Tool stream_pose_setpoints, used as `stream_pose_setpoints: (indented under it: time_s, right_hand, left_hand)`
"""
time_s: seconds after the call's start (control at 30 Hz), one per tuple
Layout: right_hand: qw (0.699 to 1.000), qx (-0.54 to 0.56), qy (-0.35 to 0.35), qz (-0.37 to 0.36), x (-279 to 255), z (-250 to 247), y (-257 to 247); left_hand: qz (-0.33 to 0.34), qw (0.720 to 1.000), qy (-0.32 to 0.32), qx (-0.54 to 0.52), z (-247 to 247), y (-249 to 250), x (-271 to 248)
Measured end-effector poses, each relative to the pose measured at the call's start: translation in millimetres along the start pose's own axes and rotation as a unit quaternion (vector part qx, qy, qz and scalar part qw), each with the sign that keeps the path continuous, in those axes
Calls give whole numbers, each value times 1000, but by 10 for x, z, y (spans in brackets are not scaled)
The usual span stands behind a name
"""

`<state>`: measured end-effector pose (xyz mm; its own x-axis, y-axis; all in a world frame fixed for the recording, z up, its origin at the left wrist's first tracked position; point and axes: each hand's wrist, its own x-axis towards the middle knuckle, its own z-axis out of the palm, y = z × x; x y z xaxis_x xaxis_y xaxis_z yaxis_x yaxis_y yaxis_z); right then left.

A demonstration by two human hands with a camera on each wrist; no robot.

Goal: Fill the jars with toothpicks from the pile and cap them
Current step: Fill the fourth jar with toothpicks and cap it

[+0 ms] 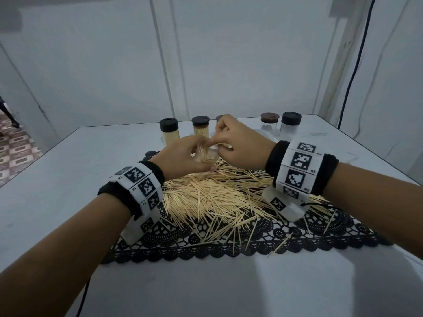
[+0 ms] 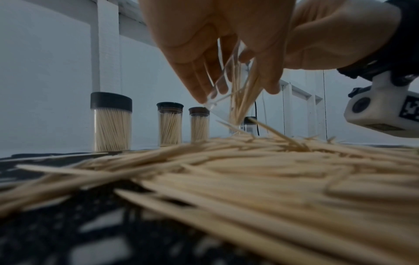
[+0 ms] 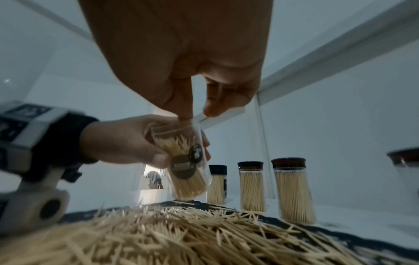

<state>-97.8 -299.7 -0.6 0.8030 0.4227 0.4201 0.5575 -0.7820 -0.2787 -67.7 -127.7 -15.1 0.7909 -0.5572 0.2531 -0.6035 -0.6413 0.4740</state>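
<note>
Left hand (image 1: 180,156) wraps round an open clear jar (image 3: 188,165), tilted, base just over the far edge of the pile (image 1: 219,195). Jar's part full: pale toothpicks packed in the lower part, tips loose and fanned nr the mouth. Round dark label on its side, text too blurry to read. Right hand (image 1: 238,143) sits right above the mouth, thumb and forefinger pinched together at the rim. From the left wrist cam a few sticks run down under those fingers into the jar; can't tell if they're gripped or already loose.

Far side of the bench (image 1: 57,179), a row of jars. Far left: three full jars (image 3: 251,188), clear cylinders crammed w/ upright toothpicks, each w/ a dark round cap. Far right: two empty jars (image 1: 288,126), also capped, one cap brownish, one black; walls clear, nothing inside.

Pile itself: thin pointed wooden sticks, pale tan, heaped crisscross in the middle, strays scattered near and right. It lies on a black lace mat (image 1: 229,250), openwork circles, scalloped edge. Bench top is smooth, pale grey, matte. Both wrists carry black bands w/ white blocky tags (image 1: 297,168).
</note>
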Motion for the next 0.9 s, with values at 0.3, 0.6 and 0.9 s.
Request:
stream_pose_setpoints:
  time_s: [0.3,0.6,0.9]
  right_hand:
    - [999,-6,25,-48,-14,20,4]
    - [987,-132,-92,3,-61,-27,-56]
    - [996,-13,-45,76,-351,-550,157]
  left_hand:
    - [56,997,45,15,-11,-28,6]
    - [78,995,43,34,-2,-63,21]
    - [40,999,11,31,1,-83,10]
